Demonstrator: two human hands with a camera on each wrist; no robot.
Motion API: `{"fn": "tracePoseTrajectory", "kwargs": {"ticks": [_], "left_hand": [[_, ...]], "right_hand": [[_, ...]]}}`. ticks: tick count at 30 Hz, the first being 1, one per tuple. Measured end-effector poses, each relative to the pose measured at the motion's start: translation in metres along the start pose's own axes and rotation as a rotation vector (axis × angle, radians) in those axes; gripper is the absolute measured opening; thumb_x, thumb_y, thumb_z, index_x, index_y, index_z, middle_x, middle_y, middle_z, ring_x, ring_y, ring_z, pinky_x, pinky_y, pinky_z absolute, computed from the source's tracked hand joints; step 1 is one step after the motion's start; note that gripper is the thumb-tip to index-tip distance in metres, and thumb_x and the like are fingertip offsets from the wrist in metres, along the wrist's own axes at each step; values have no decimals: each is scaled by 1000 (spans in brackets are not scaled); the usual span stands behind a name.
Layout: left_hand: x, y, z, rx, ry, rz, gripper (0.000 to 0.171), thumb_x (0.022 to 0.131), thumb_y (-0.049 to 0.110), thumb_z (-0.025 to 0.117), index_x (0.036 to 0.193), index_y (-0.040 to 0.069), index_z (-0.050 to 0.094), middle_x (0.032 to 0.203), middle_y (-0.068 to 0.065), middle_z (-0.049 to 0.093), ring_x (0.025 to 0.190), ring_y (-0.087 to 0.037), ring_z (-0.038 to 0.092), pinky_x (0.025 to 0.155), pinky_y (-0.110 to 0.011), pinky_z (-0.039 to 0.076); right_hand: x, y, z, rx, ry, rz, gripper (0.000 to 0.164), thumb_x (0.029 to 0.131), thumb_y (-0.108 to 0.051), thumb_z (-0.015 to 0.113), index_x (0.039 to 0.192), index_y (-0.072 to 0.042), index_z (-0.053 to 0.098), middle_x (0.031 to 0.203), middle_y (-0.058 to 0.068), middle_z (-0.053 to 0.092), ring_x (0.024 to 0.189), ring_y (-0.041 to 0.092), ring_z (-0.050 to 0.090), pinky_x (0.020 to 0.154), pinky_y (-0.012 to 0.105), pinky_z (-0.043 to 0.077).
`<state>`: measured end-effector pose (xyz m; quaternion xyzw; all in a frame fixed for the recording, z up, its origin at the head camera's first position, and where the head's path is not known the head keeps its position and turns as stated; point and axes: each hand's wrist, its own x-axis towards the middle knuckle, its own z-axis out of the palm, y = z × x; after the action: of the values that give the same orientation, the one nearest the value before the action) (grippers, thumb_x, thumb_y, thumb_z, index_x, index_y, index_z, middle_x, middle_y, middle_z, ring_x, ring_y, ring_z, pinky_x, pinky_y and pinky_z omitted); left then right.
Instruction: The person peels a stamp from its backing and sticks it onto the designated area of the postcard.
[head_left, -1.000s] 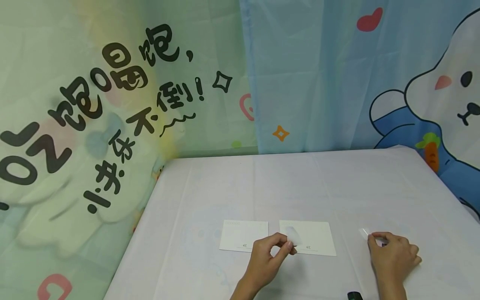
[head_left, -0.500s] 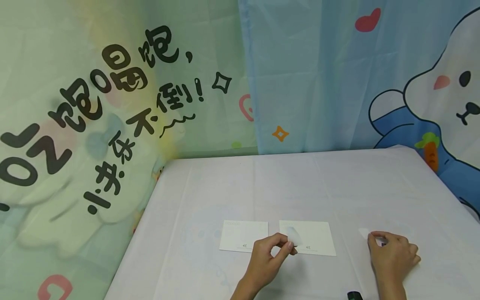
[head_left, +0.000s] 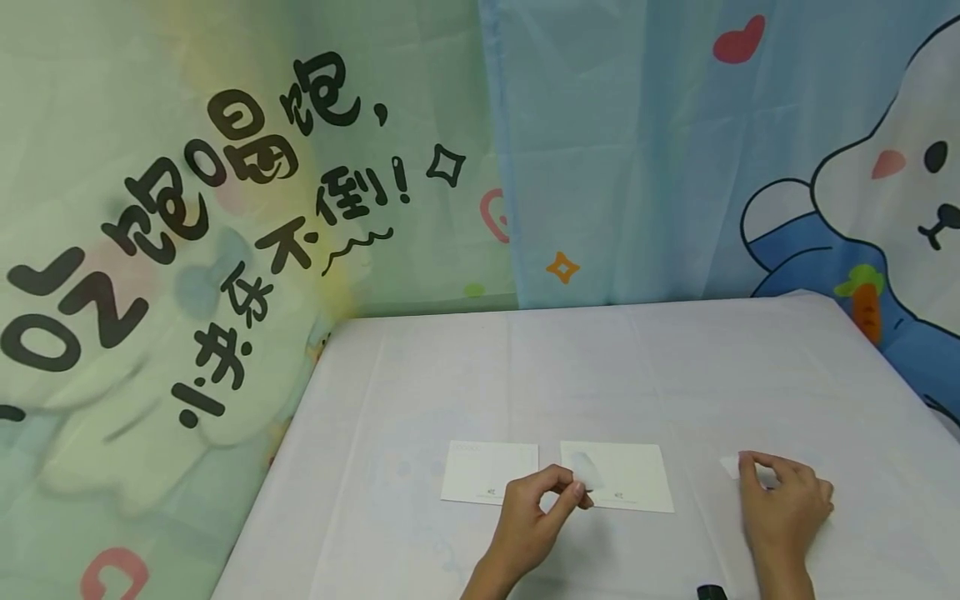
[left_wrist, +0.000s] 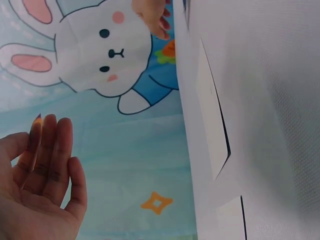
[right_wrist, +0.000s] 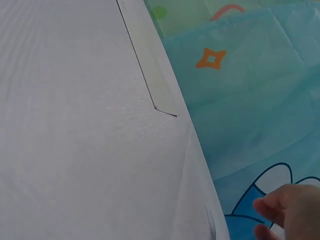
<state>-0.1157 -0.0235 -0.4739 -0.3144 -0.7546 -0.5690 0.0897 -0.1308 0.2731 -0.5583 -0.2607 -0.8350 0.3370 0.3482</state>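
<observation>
In the head view my left hand (head_left: 536,512) pinches a thin, translucent greyish piece (head_left: 587,469) between thumb and index finger, and it overlaps the right card. The left wrist view shows the small dark tip (left_wrist: 38,117) of this piece beyond the fingertips. The right card (head_left: 633,475) and the left card (head_left: 483,471), both white, lie flat behind this hand. My right hand (head_left: 787,504) has thumb and index fingertips together beside a small clear plastic piece (head_left: 727,467). In the right wrist view its fingers are curled; I cannot tell whether they hold anything.
A white cloth (head_left: 525,375) covers the table. At the front edge a black object (head_left: 711,592) is cut off by the frame. Behind the table hang a green curtain (head_left: 412,267) with lettering and a blue curtain (head_left: 600,167) with a rabbit.
My right fingertips have risen a little from beside the clear plastic piece. The left hand and the cards stay in place.
</observation>
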Motion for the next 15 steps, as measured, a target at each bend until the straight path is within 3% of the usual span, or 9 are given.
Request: {"fn": "tracePoseTrajectory", "kwargs": {"ticks": [4,7,11,15], "left_hand": [[5,19,-5,-29,-3,-29,12,93,8,54,84,4,61,73,-6,68,71,-5,63,70,-22,49],[8,34,-9,-56,-12,-51,12,92,6,54,83,1,60,72,-10,67,71,-8,64,72,-24,49],[9,36,-9,-70,-27,-48,14,94,6,51,83,1,59,72,-11,67,72,-9,64,73,-24,49],[9,35,-10,-84,-35,-62,14,95,6,49,84,1,57,73,-12,68,73,-9,64,73,-25,50]], "right_hand": [[-1,-10,2,102,-26,12,13,82,-11,67,86,1,71,84,4,65,77,10,46,73,30,28],[-7,-24,5,202,-83,7,11,84,-15,67,87,-5,72,74,-15,61,67,-2,44,63,19,29],[-21,-34,22,405,-172,-88,11,85,-16,68,88,-6,71,70,-8,66,61,3,48,54,16,30],[-35,-41,43,585,-280,-251,7,85,-10,67,91,-9,71,75,3,67,67,8,50,61,19,33]]}}
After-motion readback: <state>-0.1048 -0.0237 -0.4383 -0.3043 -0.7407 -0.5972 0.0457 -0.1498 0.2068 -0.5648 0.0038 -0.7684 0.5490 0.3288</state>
